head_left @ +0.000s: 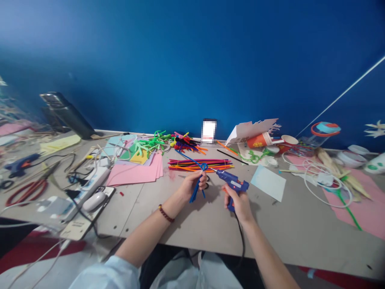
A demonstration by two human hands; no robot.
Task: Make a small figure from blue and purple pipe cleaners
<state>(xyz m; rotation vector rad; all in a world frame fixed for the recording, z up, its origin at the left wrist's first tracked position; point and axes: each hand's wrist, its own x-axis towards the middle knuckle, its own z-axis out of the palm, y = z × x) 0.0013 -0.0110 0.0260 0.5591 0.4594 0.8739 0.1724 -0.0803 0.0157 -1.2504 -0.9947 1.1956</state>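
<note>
My left hand (195, 184) pinches several blue pipe cleaners (196, 188), bent into a small loop at the top with loose ends hanging below. One long blue stem sticks out up and to the left. In my right hand (240, 204) is a blue hot glue gun (232, 180), gripped by its handle with fingers at the orange trigger. Its nozzle points left, close to the blue loop; whether they touch I cannot tell. Behind my hands lies a bundle of coloured pipe cleaners (180, 165). Dark scissors handles (207, 182) show partly behind my left hand.
Pink paper sheets (135, 173) and a green pipe cleaner pile (153, 142) lie left of centre. A power strip (87, 190), red-handled scissors (28, 192) and another glue gun (21, 164) are farther left. Light blue paper (268, 182) and orange cups (259, 140) are right.
</note>
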